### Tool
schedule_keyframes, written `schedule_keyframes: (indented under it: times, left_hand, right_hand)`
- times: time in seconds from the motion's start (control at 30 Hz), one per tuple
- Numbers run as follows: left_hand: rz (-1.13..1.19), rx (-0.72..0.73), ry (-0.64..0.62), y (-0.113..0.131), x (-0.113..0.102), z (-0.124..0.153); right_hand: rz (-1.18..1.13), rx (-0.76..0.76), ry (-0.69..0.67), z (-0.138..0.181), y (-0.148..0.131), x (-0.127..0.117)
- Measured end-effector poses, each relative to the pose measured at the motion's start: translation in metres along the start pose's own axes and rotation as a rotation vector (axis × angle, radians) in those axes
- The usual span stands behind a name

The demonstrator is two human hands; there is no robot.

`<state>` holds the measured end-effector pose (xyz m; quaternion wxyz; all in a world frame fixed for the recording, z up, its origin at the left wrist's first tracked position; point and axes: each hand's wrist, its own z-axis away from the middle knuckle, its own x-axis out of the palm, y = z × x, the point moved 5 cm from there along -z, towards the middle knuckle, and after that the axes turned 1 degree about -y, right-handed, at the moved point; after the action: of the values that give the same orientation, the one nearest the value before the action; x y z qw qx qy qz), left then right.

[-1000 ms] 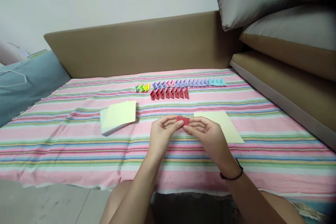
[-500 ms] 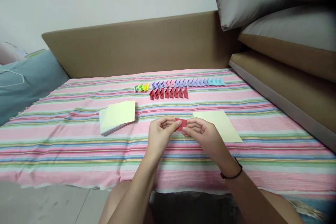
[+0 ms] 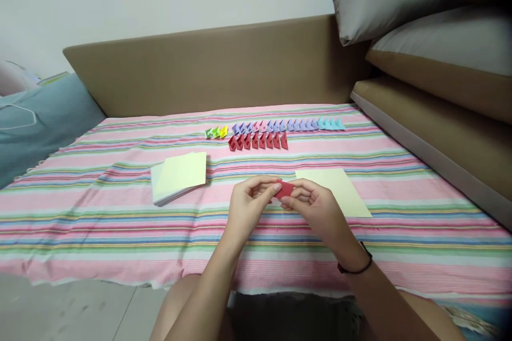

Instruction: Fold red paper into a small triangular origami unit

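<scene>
A small folded piece of red paper [image 3: 285, 190] is pinched between my two hands above the striped cloth. My left hand [image 3: 253, 198] is closed on its left side, thumb in front. My right hand [image 3: 316, 203] grips its right side and lower edge, with a dark band round the wrist. Beyond my hands stands a row of folded red paper pieces [image 3: 255, 141]. Behind that row is a longer one of purple, pink and light blue folded pieces [image 3: 301, 125]. A few green and yellow folded pieces [image 3: 216, 132] stand at its left end.
A stack of paper [image 3: 182, 176] with a pale yellow sheet on top lies to the left. One pale yellow sheet [image 3: 347, 192] lies behind my right hand. The striped cloth [image 3: 120, 224] covers the seat. Cushions [image 3: 440, 53] are piled at the right, and a brown backrest [image 3: 216, 72] stands behind.
Both hands have shifted slightly to the right with the red paper. The paper is now turned at a tilt, and more of its face shows between my fingers.
</scene>
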<state>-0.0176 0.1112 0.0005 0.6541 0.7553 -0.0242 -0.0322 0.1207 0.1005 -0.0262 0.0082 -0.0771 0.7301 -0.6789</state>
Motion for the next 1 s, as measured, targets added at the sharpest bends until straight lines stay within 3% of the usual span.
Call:
schedule_keyframes:
  times: [0.1, 0.27, 0.53, 0.73, 0.87, 1.0]
  left_hand:
    - [-0.096, 0.02, 0.033, 0.0, -0.003, 0.0]
    - [-0.202, 0.098, -0.014, -0.001, 0.002, 0.001]
    - [-0.298, 0.173, -0.012, 0.0, 0.007, 0.006]
    - [-0.194, 0.155, 0.09, 0.0, 0.006, 0.008]
    - [-0.126, 0.224, 0.063, 0.008, 0.009, 0.01]
    - [-0.126, 0.308, 0.012, 0.016, 0.01, 0.012]
  right_hand:
    - [0.127, -0.024, -0.054, 0.001, -0.004, 0.004]
    - [0.503, -0.211, 0.155, 0.007, -0.019, -0.002]
    - [0.79, -0.441, 0.226, 0.014, -0.028, 0.004]
    - [0.571, -0.341, 0.299, 0.016, -0.031, 0.0]
    - [0.33, -0.209, 0.306, 0.014, -0.028, -0.008]
    - [0.32, -0.224, 0.235, 0.013, -0.033, -0.012]
